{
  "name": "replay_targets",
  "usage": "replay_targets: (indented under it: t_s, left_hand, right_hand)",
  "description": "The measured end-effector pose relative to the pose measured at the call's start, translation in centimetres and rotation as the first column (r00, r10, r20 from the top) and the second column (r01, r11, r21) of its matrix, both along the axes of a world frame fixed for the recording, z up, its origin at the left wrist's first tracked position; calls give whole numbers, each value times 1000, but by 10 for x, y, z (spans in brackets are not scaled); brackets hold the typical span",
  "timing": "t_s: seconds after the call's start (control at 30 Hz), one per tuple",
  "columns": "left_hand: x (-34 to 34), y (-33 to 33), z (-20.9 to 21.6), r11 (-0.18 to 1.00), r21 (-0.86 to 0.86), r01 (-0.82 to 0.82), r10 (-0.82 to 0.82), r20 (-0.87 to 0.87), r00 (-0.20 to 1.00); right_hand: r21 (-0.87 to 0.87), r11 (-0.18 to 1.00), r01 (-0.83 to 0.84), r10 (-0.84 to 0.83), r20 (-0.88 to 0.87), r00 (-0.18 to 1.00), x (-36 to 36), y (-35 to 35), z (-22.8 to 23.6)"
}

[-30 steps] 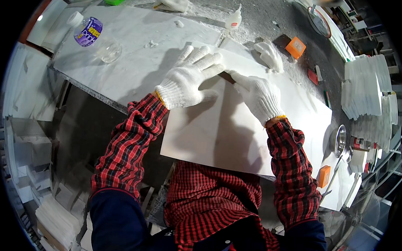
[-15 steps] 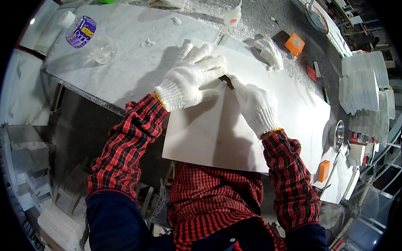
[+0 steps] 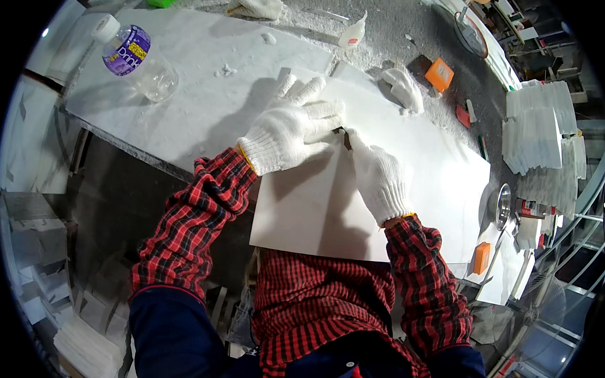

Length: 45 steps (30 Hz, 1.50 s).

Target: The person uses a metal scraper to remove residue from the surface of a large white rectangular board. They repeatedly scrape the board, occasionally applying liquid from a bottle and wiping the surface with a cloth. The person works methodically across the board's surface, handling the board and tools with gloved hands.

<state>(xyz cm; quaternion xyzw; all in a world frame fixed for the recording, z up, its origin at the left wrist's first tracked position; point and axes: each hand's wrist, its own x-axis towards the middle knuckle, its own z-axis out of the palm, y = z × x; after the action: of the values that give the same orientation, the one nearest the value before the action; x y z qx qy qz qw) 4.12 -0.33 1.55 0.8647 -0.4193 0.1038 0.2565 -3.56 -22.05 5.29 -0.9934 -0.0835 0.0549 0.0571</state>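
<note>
A smooth white slab [image 3: 291, 222] lies on the worktable, its near edge against my checked apron. My left hand [image 3: 291, 132], in a white knitted glove, rests flat on the slab with its fingers spread. Just right of it, my gloved right hand [image 3: 381, 178] is closed, thumb and fingers pinching a small dark flat piece [image 3: 347, 140] against the slab. Only a corner of that piece shows, so its kind is unclear. Shadows of both hands fall across the slab.
A clear bottle [image 3: 156, 77] with a purple label lies at the left. Farther off are crumpled white gloves [image 3: 257, 5], a small white squeeze bottle [image 3: 352, 32] and an orange block [image 3: 440, 75]. A metal bowl [image 3: 503, 206] and stacked white slabs [image 3: 534, 130] stand at the right.
My right hand has slid slightly toward me along the slab with the dark piece. My left hand stays spread in place; the whole view has shifted a little.
</note>
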Motion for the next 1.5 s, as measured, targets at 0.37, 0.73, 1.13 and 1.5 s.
replay_targets:
  t_s: [0.37,0.73,1.13,1.5]
  left_hand:
    - [-2,3,8,998,56,14,-12,-39,999]
    - [-11,3,14,985,-76,-157,166,129,978]
    - [-68,-19,58,995,-83,63,-104,-754,648]
    - [-114,28,11,921,-156,-356,329,-178,928]
  right_hand:
    - [7,999,50,-48,-116,992,-13,11,8]
    - [544,803,243,-258,-50,965,-34,-30,-4]
    - [748,328,577,-502,-379,777,-84,-71,6]
    - [484,859,167,-171,-37,985,-11,-25,-7]
